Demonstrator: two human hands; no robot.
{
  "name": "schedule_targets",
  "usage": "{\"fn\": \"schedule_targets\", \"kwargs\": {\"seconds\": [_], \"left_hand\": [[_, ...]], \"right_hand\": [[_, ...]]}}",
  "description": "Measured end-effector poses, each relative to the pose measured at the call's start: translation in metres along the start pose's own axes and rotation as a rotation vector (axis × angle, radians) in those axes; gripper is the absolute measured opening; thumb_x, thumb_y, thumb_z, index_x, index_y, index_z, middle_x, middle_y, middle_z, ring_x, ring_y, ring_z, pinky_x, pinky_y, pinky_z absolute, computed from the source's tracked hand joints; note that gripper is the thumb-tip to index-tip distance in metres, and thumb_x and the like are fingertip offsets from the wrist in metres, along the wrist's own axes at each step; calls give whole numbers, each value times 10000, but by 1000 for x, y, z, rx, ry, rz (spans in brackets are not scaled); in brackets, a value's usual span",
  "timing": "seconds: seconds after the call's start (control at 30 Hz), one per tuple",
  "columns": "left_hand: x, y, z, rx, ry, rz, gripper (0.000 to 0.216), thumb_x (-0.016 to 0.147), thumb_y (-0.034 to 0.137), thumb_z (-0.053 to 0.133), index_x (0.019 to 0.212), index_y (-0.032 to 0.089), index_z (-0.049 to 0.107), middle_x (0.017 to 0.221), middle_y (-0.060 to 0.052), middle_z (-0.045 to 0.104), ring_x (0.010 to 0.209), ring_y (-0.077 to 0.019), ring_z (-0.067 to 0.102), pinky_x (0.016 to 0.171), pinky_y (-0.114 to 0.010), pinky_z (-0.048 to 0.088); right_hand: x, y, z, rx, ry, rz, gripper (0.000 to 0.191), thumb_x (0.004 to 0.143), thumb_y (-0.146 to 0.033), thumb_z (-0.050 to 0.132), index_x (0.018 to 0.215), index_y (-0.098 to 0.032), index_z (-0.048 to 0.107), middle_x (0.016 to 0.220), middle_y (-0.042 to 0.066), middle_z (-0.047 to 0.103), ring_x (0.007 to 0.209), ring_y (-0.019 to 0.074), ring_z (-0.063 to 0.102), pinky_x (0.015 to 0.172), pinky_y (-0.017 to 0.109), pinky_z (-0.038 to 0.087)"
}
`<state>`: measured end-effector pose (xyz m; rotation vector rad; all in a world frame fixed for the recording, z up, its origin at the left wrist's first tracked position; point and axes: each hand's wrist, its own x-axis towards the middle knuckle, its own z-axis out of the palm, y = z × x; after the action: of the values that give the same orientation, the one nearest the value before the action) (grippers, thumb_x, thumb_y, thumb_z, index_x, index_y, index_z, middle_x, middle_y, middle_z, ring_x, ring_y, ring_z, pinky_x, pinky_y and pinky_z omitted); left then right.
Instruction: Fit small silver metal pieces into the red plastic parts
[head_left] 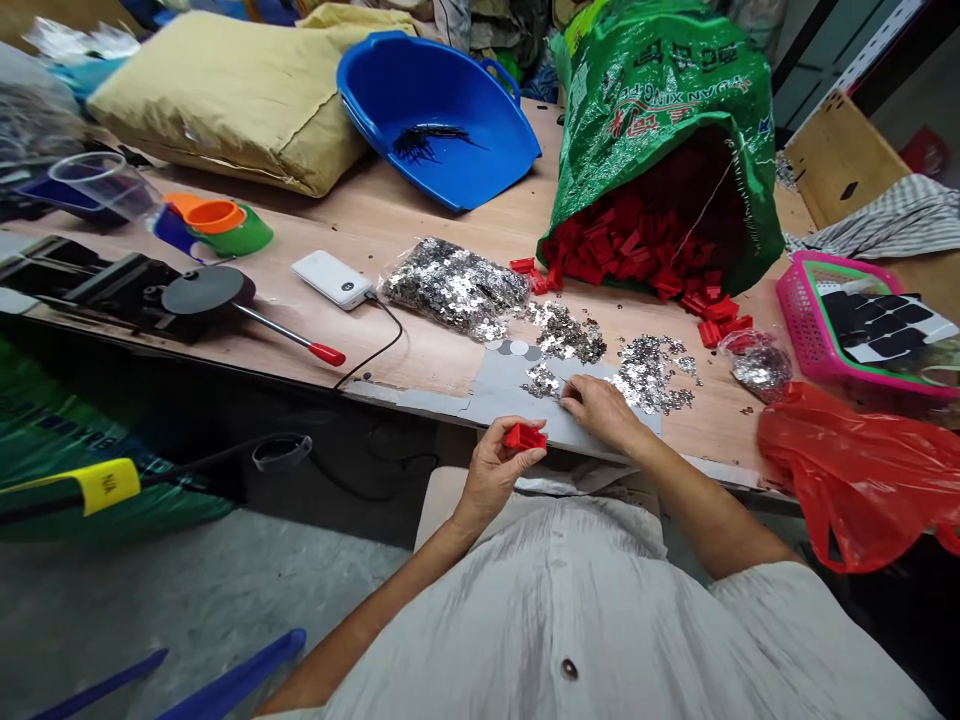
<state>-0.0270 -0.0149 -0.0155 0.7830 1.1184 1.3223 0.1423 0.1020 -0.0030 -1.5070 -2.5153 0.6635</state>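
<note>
My left hand (487, 475) holds a small red plastic part (524, 438) with a hollow side, gripped between thumb and fingers just off the table's front edge. To its right, my right hand (600, 408) rests low over a grey sheet (491, 385). Its thumb and forefinger are pinched together beside a small heap of shiny metal pieces (541, 380); anything between the fingertips is too small to name. Larger heaps of metal pieces lie behind (568, 332) and to the right (646, 368) of this hand.
A green sack (660, 110) spills red plastic parts (630, 240) onto the table. Behind stand a blue scoop-shaped basin (465, 150) and a tan sack (225, 100). Left are a white power bank (330, 278) with a cable and a lever tool (206, 290); right, a pink basket (806, 320) and red bag (855, 460).
</note>
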Motion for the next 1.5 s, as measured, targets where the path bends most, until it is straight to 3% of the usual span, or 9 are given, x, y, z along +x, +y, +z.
{"fn": "schedule_targets", "kwargs": {"seconds": [0.17, 0.37, 0.57, 0.93, 1.1, 1.27, 1.5], "left_hand": [[3, -2, 2, -39, 4, -21, 355, 684, 238, 812, 953, 178, 590, 1092, -74, 723, 872, -159, 697, 821, -283, 520], [2, 1, 6, -56, 11, -49, 355, 682, 235, 812, 948, 176, 584, 1082, -72, 721, 863, -163, 701, 817, -287, 522], [1, 3, 8, -53, 27, -49, 353, 688, 239, 807, 951, 179, 580, 1082, -71, 717, 863, -163, 701, 843, -299, 516], [1, 3, 10, -35, 32, -23, 354, 696, 245, 800, 957, 179, 571, 1095, -83, 720, 882, -178, 702, 850, -311, 518], [-1, 7, 13, -31, 24, -23, 362, 689, 241, 804, 963, 176, 577, 1101, -91, 720, 895, -195, 707, 851, -334, 532], [-2, 8, 13, -17, 39, -19, 361, 679, 250, 809, 950, 179, 582, 1078, -87, 730, 851, -179, 705, 829, -329, 541], [-3, 7, 11, -22, 37, -28, 358, 684, 255, 809, 962, 185, 596, 1096, -70, 707, 861, -182, 700, 784, -315, 548]], "right_hand": [[-4, 13, -7, 119, -13, 41, 44, 878, -232, 527, 878, -214, 566, 809, 21, 659, 736, 177, 572, 640, 269, 355], [-7, 30, -3, 370, 41, 59, 150, 838, -243, 550, 971, -227, 618, 861, 6, 692, 778, 165, 613, 720, 273, 419], [-9, 34, -4, 362, 100, 50, 102, 837, -270, 554, 830, -228, 647, 850, 6, 700, 748, 163, 603, 693, 271, 407], [-9, 35, 1, 438, 210, 56, 106, 849, -283, 517, 877, -226, 601, 798, -3, 665, 681, 147, 565, 664, 252, 391], [-7, 33, 2, 362, 149, 122, 97, 835, -293, 554, 879, -221, 602, 818, 3, 680, 699, 156, 592, 667, 256, 411], [-4, 26, -13, 208, 74, 156, 204, 873, -267, 569, 1068, -225, 609, 758, 21, 710, 769, 191, 643, 716, 276, 424], [1, 35, -35, 47, 79, 127, 147, 903, -250, 523, 882, -236, 668, 826, 25, 715, 764, 195, 631, 699, 281, 410]]}}
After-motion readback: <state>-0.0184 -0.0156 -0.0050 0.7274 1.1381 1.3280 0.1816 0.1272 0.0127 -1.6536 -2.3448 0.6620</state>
